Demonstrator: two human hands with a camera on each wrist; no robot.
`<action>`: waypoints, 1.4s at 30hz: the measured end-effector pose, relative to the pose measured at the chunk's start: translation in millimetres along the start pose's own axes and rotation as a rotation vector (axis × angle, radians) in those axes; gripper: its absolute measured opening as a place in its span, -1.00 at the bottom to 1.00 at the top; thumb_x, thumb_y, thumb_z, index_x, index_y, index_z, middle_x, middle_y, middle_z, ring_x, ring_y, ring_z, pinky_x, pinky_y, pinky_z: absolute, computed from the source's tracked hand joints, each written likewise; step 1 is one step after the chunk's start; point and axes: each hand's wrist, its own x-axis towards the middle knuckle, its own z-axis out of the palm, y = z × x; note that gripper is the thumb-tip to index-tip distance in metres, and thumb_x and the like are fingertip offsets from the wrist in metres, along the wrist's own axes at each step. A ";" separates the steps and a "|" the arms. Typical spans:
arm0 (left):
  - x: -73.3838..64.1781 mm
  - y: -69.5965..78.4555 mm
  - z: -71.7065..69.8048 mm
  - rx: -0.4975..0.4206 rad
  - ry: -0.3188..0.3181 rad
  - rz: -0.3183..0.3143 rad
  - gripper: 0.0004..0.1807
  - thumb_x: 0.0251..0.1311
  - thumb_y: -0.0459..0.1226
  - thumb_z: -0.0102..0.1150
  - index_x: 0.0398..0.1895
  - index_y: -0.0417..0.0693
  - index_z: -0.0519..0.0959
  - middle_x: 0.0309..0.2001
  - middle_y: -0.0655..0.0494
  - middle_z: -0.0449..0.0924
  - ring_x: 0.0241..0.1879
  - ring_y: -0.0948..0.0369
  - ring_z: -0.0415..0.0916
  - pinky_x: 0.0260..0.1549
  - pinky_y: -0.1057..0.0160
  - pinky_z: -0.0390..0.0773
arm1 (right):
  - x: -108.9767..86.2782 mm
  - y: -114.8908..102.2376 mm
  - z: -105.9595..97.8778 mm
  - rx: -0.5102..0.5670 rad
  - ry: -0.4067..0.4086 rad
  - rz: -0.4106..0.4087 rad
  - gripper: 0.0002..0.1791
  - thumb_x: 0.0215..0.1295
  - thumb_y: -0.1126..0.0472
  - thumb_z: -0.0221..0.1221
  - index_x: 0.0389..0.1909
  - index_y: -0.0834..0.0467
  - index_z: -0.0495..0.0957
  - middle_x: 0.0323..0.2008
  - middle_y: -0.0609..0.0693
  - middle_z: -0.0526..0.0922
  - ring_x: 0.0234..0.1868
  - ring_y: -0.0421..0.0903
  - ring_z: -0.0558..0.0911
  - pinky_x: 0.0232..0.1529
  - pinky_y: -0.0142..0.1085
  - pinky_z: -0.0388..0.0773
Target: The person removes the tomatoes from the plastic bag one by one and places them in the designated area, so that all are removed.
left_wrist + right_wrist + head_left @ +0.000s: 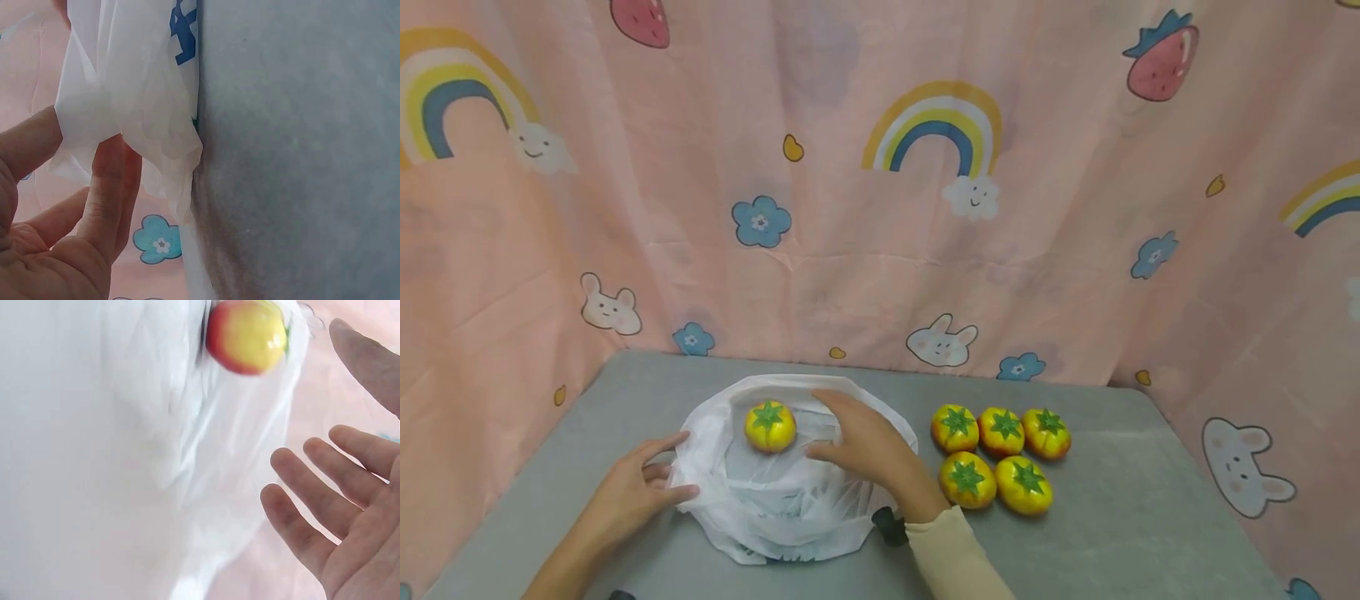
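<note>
No words, numbers or brand can be read. Blue printed marking (182, 34) is carried by the white plastic bag (760, 517), but in the left wrist view it is cut off at the top and cannot be deciphered. In the head view, its faint bluish marks (786, 504) are too indistinct to be read.

The right arm wears a plain, cream-coloured sleeve (962, 560) whose straight cuff edge ends on the forearm, behind the wrist. A small black piece (889, 527) with a rounded shape sits by that wrist; I can't make out its details. Both the left hand (631, 493) and right hand (859, 440) are ungloved, with slender fingers (319, 490), creased at the joints. The left forearm (574, 552) shows uncovered too.
</note>
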 end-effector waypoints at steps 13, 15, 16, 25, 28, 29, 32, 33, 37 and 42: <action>-2.6 0.5 -1.3 -0.007 0.011 0.015 0.03 -0.04 -0.04 0.54 0.51 -0.04 0.22 0.43 -0.30 0.22 0.31 -0.25 0.38 0.12 -0.11 0.54 | -65.9 26.1 -28.6 0.023 0.089 0.128 -0.13 0.16 -0.14 0.38 0.48 -0.15 0.25 0.43 -0.04 0.39 0.42 0.08 0.41 0.30 0.14 0.40; -2.5 -0.4 -1.3 -0.010 0.012 0.016 0.03 -0.04 -0.04 0.53 0.51 -0.04 0.22 0.43 -0.31 0.22 0.32 -0.26 0.37 0.14 -0.11 0.53 | -73.3 28.6 -33.0 0.013 0.103 0.172 -0.12 0.14 -0.13 0.40 0.48 -0.17 0.26 0.43 -0.05 0.40 0.41 0.07 0.42 0.29 0.14 0.41; -2.4 -0.7 -1.3 -0.009 0.015 0.017 0.03 -0.03 -0.04 0.53 0.51 -0.04 0.22 0.43 -0.31 0.23 0.32 -0.25 0.38 0.14 -0.10 0.53 | -77.1 30.0 -34.9 0.004 0.107 0.195 -0.12 0.13 -0.12 0.41 0.47 -0.18 0.26 0.42 -0.06 0.41 0.41 0.05 0.43 0.29 0.13 0.42; -0.9 -1.7 -0.6 -0.008 0.028 0.035 0.06 -0.05 -0.08 0.55 0.52 -0.07 0.18 0.40 -0.29 0.27 0.21 -0.12 0.50 -0.09 0.27 0.61 | -108.6 48.4 -43.3 -0.011 0.119 0.326 -0.12 0.08 -0.18 0.41 0.44 -0.24 0.29 0.41 -0.11 0.42 0.33 0.03 0.50 0.27 0.18 0.41; -0.1 -2.2 0.2 -0.015 0.032 0.041 0.08 -0.06 -0.11 0.56 0.53 -0.07 0.17 0.38 -0.29 0.29 0.18 -0.07 0.52 -0.20 0.41 0.56 | -119.1 56.2 -48.5 -0.016 0.130 0.342 -0.11 0.07 -0.27 0.38 0.44 -0.21 0.30 0.40 -0.09 0.43 0.38 0.05 0.45 0.29 0.20 0.37; 0.1 -2.5 0.4 -0.017 0.031 0.041 0.08 -0.06 -0.11 0.56 0.53 -0.07 0.17 0.39 -0.29 0.29 0.18 -0.08 0.52 -0.20 0.41 0.56 | -122.2 58.7 -50.5 -0.019 0.131 0.346 -0.10 0.07 -0.30 0.36 0.44 -0.19 0.30 0.40 -0.07 0.44 0.37 0.06 0.45 0.29 0.21 0.37; 1.1 -2.5 0.8 -0.017 0.028 0.028 0.08 -0.05 -0.10 0.56 0.53 -0.06 0.16 0.39 -0.28 0.28 0.20 -0.10 0.51 -0.16 0.36 0.58 | -131.5 66.7 -56.4 -0.038 0.136 0.350 -0.09 0.08 -0.32 0.34 0.45 -0.12 0.31 0.39 -0.01 0.44 0.36 0.10 0.46 0.29 0.22 0.37; 1.3 -2.1 0.9 -0.016 0.026 0.020 0.08 -0.05 -0.10 0.56 0.54 -0.05 0.16 0.40 -0.28 0.27 0.20 -0.10 0.50 -0.15 0.34 0.58 | -134.1 69.4 -58.0 -0.047 0.136 0.347 -0.09 0.09 -0.31 0.34 0.45 -0.10 0.30 0.39 0.01 0.44 0.36 0.12 0.46 0.29 0.22 0.36; 2.1 -1.0 1.4 -0.032 0.020 -0.007 0.09 -0.05 -0.11 0.56 0.54 -0.05 0.14 0.41 -0.27 0.24 0.17 -0.07 0.52 -0.16 0.36 0.57 | -141.8 78.9 -61.9 -0.061 0.125 0.349 -0.11 0.14 -0.25 0.34 0.46 -0.06 0.27 0.42 0.06 0.41 0.39 0.18 0.42 0.30 0.25 0.33; 1.3 -1.2 2.3 -0.054 0.020 -0.008 0.09 -0.05 -0.14 0.56 0.54 -0.06 0.14 0.43 -0.27 0.23 0.16 -0.03 0.53 -0.20 0.40 0.56 | -149.0 89.0 -65.0 -0.050 0.096 0.394 -0.08 0.13 -0.27 0.34 0.48 -0.06 0.25 0.44 0.09 0.36 0.40 0.21 0.38 0.29 0.27 0.32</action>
